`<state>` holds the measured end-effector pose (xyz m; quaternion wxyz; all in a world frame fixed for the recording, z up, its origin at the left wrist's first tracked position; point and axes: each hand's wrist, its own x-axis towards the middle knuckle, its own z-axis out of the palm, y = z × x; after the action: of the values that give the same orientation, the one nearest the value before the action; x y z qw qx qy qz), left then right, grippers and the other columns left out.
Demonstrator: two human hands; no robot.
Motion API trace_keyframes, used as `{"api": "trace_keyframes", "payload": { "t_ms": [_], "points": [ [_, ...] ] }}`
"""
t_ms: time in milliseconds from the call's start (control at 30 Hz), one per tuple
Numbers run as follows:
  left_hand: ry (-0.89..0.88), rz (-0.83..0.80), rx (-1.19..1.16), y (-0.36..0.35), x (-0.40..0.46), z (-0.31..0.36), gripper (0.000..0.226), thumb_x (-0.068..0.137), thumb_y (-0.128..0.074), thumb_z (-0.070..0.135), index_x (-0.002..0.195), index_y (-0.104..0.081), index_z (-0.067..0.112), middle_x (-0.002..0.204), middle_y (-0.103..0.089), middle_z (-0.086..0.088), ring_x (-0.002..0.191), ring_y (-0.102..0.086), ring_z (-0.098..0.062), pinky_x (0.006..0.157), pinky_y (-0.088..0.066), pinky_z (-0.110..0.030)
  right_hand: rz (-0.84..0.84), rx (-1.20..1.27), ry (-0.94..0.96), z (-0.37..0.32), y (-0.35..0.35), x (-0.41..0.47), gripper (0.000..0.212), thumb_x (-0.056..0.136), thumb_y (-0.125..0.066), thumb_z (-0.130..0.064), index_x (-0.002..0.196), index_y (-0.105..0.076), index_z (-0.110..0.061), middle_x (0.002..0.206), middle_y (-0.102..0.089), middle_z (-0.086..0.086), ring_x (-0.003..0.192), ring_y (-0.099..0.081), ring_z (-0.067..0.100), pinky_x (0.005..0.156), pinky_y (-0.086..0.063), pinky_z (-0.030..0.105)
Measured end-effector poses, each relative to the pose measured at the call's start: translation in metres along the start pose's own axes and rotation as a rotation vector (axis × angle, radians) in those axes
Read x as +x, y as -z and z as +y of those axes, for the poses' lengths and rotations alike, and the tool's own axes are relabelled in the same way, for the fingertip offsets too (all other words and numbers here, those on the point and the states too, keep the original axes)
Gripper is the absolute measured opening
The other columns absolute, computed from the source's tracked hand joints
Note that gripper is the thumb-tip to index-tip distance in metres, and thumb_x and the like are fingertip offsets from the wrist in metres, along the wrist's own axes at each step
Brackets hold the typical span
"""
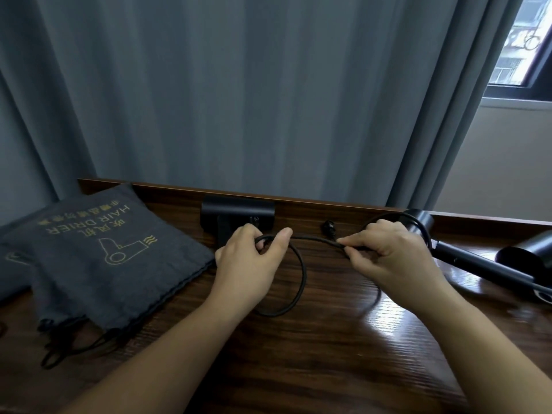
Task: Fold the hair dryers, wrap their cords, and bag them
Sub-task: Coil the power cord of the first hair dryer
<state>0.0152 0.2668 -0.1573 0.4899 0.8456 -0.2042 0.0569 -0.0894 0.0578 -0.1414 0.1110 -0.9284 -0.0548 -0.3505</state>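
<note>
While both hands work over a dark wooden table (313, 354), a person holds a black cord (301, 276) stretched between them near the frame's centre. Left hand (249, 258), at roughly 9 o'clock of the cord's loop, is curled closed with thumb and fingers pinching the cord where the loop begins. Right hand (388, 255), at 3 o'clock, is likewise closed, its thumb and forefinger nipping the cord's straight run. Below the hands, the cord sags in one round loop that rests on the table toward 6 o'clock.

At 12 o'clock of the left hand, a black hair dryer (237, 215) lies against the table's raised back edge, its barrel crosswise and its handle pointing toward the person, partly hidden by the fingers. A black plug (327, 227) sits on the table between the two hands, just beyond the cord. Further cord arcs behind the right hand, though where it ends is hard to make out.

At 3 o'clock, near the table's right edge, a second hair dryer (484, 261) lies with its long handle unfolded. At 9 o'clock, a dark grey drawstring bag (98, 255) printed "HAIR DRIER" in gold lies flat, its strings trailing toward the near edge, overlapping another bag (12, 267) at the far left. Grey curtains (239, 100) hang behind the table, with a window (525, 46) at 2 o'clock.
</note>
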Motion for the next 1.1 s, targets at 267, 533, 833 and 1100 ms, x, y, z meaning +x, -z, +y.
{"api": "trace_keyframes", "payload": {
  "t_ms": [267, 533, 833, 1100],
  "points": [
    [-0.331, -0.126, 0.113, -0.007, -0.01, -0.002, 0.007, 0.099, -0.048, 0.026, 0.092, -0.05, 0.024, 0.115, -0.054, 0.014, 0.102, -0.024, 0.032, 0.108, -0.029, -0.035, -0.149, 0.302, -0.026, -0.018, -0.01, -0.004, 0.024, 0.087, -0.078, -0.021, 0.099, -0.072, -0.04, 0.081, -0.064, -0.027, 0.079, -0.065, 0.0, 0.072, -0.046, 0.01],
    [-0.654, -0.33, 0.039, -0.011, -0.015, -0.004, 0.019, 0.098, -0.043, 0.035, 0.091, -0.058, 0.026, 0.138, -0.052, 0.014, 0.147, -0.027, -0.004, 0.118, -0.021, -0.034, -0.258, 0.591, -0.31, -0.029, -0.033, -0.006, 0.05, 0.073, -0.085, -0.029, 0.095, -0.043, -0.045, 0.089, -0.055, -0.007, 0.075, -0.052, 0.012, 0.067, -0.05, 0.031],
    [-0.411, 0.24, -0.003, 0.002, 0.007, -0.013, 0.026, 0.105, -0.039, 0.025, 0.081, -0.048, 0.023, 0.079, -0.047, 0.012, 0.079, -0.047, -0.008, 0.069, -0.034, -0.019, -0.506, 0.303, -0.325, 0.015, -0.009, -0.002, 0.049, 0.085, -0.046, -0.072, 0.126, -0.054, -0.047, 0.131, -0.056, -0.022, 0.138, -0.04, 0.004, 0.115, -0.034, 0.028],
    [-0.405, 0.274, 0.13, 0.004, 0.009, -0.017, 0.02, 0.102, -0.045, 0.025, 0.083, -0.05, 0.021, 0.085, -0.048, 0.007, 0.093, -0.044, -0.011, 0.077, -0.031, -0.019, -0.653, 0.488, -0.361, 0.008, -0.007, -0.004, 0.028, 0.104, -0.054, -0.025, 0.126, -0.063, -0.041, 0.13, -0.053, -0.028, 0.124, -0.051, -0.007, 0.112, -0.04, 0.025]
  ]
}}
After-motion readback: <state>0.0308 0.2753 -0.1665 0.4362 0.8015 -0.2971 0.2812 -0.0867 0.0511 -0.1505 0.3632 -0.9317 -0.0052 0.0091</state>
